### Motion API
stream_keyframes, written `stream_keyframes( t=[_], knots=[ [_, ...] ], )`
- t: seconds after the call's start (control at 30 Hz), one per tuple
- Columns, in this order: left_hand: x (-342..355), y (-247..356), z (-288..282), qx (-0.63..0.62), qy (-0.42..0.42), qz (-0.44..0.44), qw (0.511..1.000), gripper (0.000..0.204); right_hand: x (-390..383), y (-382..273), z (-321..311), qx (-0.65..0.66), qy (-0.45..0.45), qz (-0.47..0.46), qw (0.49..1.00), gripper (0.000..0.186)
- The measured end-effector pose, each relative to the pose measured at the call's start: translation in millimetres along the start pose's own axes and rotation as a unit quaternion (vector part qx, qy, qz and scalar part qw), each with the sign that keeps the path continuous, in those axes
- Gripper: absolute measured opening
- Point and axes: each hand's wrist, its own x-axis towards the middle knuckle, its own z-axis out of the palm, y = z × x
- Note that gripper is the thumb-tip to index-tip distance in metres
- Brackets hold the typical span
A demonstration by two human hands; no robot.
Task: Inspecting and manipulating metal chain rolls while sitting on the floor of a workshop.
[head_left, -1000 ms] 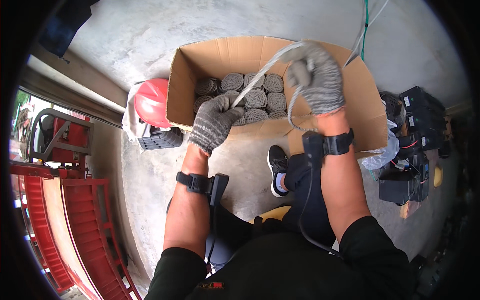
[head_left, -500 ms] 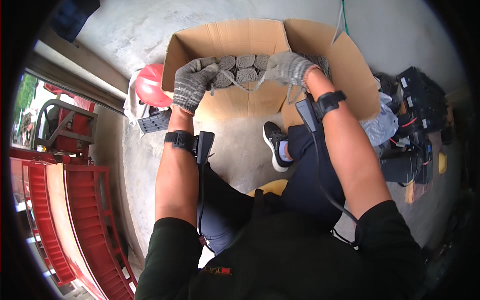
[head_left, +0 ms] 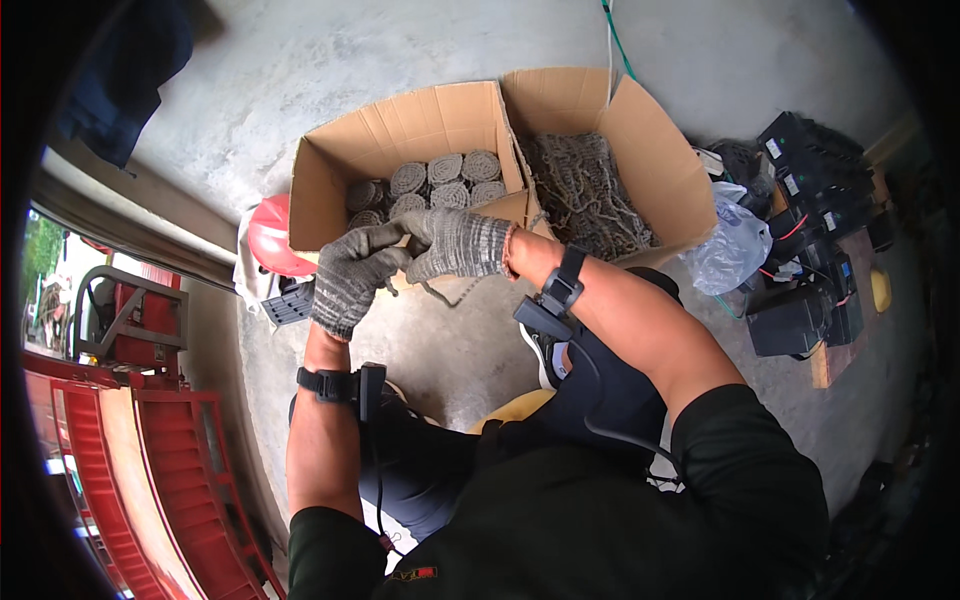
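My gloved left hand and gloved right hand meet in front of the left cardboard box. Their fingers are curled together around a grey braided strip, most of it hidden by the gloves. A loose end dangles below my right hand. Behind the gloves, several rolled grey coils stand packed side by side in that box. Loose grey strips lie tangled in the right cardboard box.
A red helmet rests beside the left box, above a black crate. To the right are a clear plastic bag and black battery-like blocks. A red metal frame stands at far left. My legs are below the boxes.
Both hands have drawn back from over the left box and come together. The strip no longer stretches between them. My view has shifted, showing more of the right box's contents.
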Motion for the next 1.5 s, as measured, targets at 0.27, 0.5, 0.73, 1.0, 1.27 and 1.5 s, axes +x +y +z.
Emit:
stream_keyframes(
  t=[0.27,0.5,0.73,1.0,1.27,1.5],
  knots=[
    [18,22,30,-0.096,-0.014,0.032,0.995,0.044,-31,-5,-47,-0.043,0.132,-0.058,0.989,0.034],
    [54,8,50,-0.046,-0.082,-0.022,0.995,0.021,-42,-5,-68,0.211,0.194,-0.036,0.957,0.016],
    [51,9,39,-0.123,-0.062,-0.106,0.985,0.027,-41,-4,-73,0.276,0.169,0.073,0.943,0.023],
    [47,-17,36,0.107,-0.057,0.005,0.993,0.037,-37,19,-51,0.089,0.111,0.056,0.988,0.023],
    [41,-10,27,-0.024,-0.089,-0.101,0.991,0.041,-36,23,-54,0.029,0.157,0.032,0.987,0.023],
    [42,-13,25,-0.108,-0.055,-0.078,0.990,0.033,-36,26,-52,0.083,0.150,0.022,0.985,0.023]
  ],
)
